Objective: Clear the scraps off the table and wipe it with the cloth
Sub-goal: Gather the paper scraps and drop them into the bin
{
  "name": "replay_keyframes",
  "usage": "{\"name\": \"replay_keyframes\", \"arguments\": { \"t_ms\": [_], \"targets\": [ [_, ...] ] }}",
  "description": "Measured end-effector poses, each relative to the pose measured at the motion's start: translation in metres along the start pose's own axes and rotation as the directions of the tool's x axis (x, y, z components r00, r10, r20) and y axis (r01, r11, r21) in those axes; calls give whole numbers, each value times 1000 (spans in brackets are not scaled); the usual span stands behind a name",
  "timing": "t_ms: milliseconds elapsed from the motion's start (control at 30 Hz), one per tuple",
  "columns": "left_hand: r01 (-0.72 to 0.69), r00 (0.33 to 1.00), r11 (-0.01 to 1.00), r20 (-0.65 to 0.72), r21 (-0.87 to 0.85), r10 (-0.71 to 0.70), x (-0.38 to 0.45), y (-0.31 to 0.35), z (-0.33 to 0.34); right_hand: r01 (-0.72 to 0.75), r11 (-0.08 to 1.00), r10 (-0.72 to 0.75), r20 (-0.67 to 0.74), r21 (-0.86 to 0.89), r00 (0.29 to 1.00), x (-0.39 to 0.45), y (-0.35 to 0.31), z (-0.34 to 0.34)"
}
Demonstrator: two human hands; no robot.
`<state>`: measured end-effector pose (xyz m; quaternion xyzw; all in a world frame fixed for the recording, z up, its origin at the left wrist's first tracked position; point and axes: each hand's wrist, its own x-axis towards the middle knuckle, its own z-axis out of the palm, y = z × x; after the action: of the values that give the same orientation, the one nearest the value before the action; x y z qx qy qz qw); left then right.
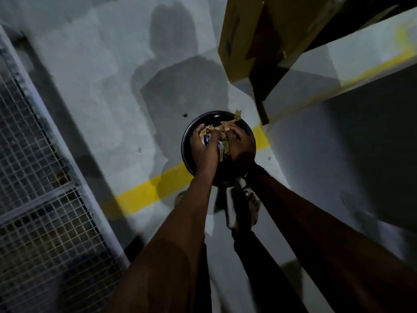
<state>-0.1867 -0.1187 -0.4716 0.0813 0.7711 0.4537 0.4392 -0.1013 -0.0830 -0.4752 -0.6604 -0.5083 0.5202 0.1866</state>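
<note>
I look straight down at a round black bin [188, 141] standing on the grey floor. Both my hands are cupped together right above its mouth. My left hand [203, 147] and my right hand [240, 145] hold a bundle of scraps [220, 134] between them: tan paper bits and a blue-and-white wrapper. A tan strip [237, 115] sticks up past my right fingers over the bin's far rim. The table and the cloth are out of view.
A yellow floor line [144, 190] runs under the bin. A cardboard box [255, 35] sits at the upper right beside a white ledge [352, 64]. A wire mesh panel [38, 199] fills the left. My shoes [250, 204] stand just behind the bin.
</note>
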Motion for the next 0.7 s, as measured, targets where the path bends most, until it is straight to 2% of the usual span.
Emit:
{"name": "replay_keyframes", "arguments": {
  "t_ms": [67, 267, 467, 700],
  "targets": [
    [16, 1000, 999, 24, 32, -17, 11, -16, 0, -12, 998, 16, 57, -57, 998, 11, 17, 6],
    [82, 991, 994, 100, 71, -89, 11, -37, -10, -105, 991, 112, 71, -88, 991, 10, 35, 0],
    [106, 992, 990, 56, 91, -111, 1, -30, -24, -14, 996, 20, 59, -92, 998, -3, 33, -17],
    [41, 999, 991, 5, 129, -42, -12, -18, -45, 26, 999, -23, 90, -31, 996, -22, 12, -26]
  ]
}}
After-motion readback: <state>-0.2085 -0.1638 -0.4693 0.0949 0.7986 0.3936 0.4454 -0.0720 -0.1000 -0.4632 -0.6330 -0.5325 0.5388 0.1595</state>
